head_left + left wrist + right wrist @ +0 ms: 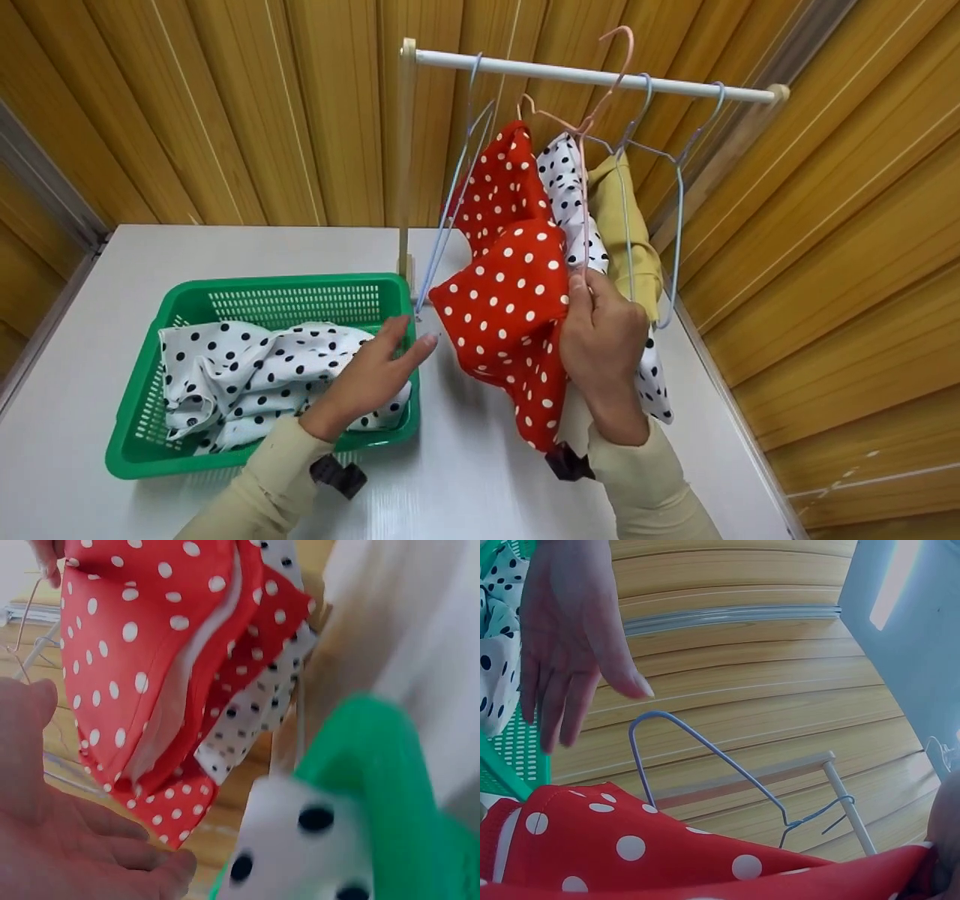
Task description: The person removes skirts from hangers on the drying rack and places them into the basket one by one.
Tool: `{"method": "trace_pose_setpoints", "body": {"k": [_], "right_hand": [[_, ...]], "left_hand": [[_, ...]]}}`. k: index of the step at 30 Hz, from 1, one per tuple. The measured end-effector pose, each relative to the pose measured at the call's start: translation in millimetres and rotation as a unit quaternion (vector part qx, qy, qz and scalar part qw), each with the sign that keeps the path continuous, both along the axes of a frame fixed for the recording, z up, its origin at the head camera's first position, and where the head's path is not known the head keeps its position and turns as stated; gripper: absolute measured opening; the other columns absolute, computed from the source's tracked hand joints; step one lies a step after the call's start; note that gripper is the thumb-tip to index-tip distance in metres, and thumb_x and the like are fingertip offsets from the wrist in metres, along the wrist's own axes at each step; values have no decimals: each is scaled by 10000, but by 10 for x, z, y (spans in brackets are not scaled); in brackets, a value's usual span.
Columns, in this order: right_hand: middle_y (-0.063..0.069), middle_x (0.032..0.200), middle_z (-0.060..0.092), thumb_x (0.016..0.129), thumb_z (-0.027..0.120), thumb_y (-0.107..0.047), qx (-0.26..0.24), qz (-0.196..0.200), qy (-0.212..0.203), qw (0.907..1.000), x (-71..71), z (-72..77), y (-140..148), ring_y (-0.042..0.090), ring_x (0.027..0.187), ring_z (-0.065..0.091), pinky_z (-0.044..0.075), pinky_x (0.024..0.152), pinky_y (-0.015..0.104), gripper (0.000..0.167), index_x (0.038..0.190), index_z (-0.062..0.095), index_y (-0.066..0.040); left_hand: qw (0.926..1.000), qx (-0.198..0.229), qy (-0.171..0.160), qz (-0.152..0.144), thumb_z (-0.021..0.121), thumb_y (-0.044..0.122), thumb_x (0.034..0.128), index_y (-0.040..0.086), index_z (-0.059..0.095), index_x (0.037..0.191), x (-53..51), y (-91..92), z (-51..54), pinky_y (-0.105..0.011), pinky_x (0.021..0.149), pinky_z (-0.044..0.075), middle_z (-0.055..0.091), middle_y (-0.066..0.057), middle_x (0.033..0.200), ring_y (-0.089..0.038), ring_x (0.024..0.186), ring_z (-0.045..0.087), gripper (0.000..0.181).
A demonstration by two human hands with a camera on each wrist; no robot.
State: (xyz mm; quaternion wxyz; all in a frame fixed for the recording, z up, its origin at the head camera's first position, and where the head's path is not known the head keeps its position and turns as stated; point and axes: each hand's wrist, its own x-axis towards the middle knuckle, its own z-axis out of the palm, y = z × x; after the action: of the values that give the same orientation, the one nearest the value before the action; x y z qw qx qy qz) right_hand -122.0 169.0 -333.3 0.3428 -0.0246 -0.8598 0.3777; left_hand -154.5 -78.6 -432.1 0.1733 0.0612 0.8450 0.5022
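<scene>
The right hand (604, 337) grips the lower part of a pink hanger (584, 195) together with the edge of a red cloth with white dots (510, 300). That hand shows only partly at the right edge of the right wrist view (945, 832). Whether the pink hook rests on the rail, I cannot tell. Over the right rim of the green basket (285, 281), the left hand (367, 379) is held with fingers extended, holding nothing. In the left wrist view, the left hand (75, 840) is beside the red cloth (142, 652), with a visible gap between them.
A white rail (525, 69) carries blue hangers (450, 202). Behind the red cloth hang white cloth with black dots (562, 169) and yellow cloth (630, 225). More dotted white cloth (292, 367) lies in the basket on the white table (465, 480). Wood-patterned walls (300, 112) stand behind and beside.
</scene>
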Motion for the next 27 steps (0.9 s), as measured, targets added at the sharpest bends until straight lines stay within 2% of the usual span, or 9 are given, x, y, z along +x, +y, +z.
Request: {"method": "trace_pose_setpoints", "body": {"k": [2,5,10,12,16,18,19,21,27], "right_hand": [[148,616,645,1051,575,-109,24,6,-8,10000,10,6,-1,253,552,641,386,471,194,234,1009,743,49],[148,609,641,1052,572,-115,34,27,10,10000,27,16,-10,248,541,630,382,468,196,241,999,740,49],[164,631,672,1039,582,-106,67,20,159,9998,62,26,-29,275,582,661,382,482,205,238,1025,758,54],[164,640,678,1039,584,-108,58,24,158,9999,74,29,-33,279,601,675,391,491,202,238,1038,762,50],[158,651,679,1052,580,-126,-35,87,10,10000,97,34,-23,271,620,691,427,515,185,247,1073,758,44],[155,659,686,1054,580,-132,-60,81,-27,9999,101,37,-12,264,622,689,437,525,181,247,1082,760,35],[154,656,683,1054,582,-132,-61,62,-18,10000,99,39,-5,258,613,677,429,521,182,245,1078,763,32],[151,643,674,1050,586,-128,-30,12,43,10000,93,39,10,240,594,652,409,510,184,239,1062,769,25],[136,575,608,1042,586,-118,119,-54,187,9997,49,9,70,135,515,537,338,472,197,253,912,754,19]], "left_hand": [[9971,655,-345,149,524,712,974,109,244,1663,-47,113,-17,-640,1160,412,304,-105,1724,-393,1582,323,958],[9816,1690,-835,314,572,687,966,120,292,1649,-133,290,-50,-561,1158,466,406,-84,1674,-371,1515,445,930],[9407,2893,-1769,83,616,729,913,203,375,1569,-221,524,-139,-451,1094,556,565,-46,1508,-278,1373,565,874],[9080,3583,-2173,47,636,716,907,241,386,1543,-245,583,-173,-420,1081,566,572,-33,1490,-259,1364,568,832],[8244,4951,-2715,395,718,625,901,298,379,1526,-257,653,-169,-419,1091,559,537,-18,1526,-245,1415,534,783],[7982,5300,-2778,697,768,573,886,301,387,1517,-252,665,-134,-432,1088,561,541,-15,1530,-247,1420,540,786],[7972,5324,-2716,848,785,546,883,286,392,1515,-250,671,-112,-434,1077,568,548,-22,1522,-249,1410,550,789],[8073,5195,-2541,1177,822,484,873,243,410,1507,-243,674,-63,-434,1043,589,571,-36,1500,-260,1373,584,794],[8546,4369,-2238,1692,843,278,882,171,435,1472,-219,653,69,-452,958,629,590,-84,1442,-297,1291,620,726]]}}
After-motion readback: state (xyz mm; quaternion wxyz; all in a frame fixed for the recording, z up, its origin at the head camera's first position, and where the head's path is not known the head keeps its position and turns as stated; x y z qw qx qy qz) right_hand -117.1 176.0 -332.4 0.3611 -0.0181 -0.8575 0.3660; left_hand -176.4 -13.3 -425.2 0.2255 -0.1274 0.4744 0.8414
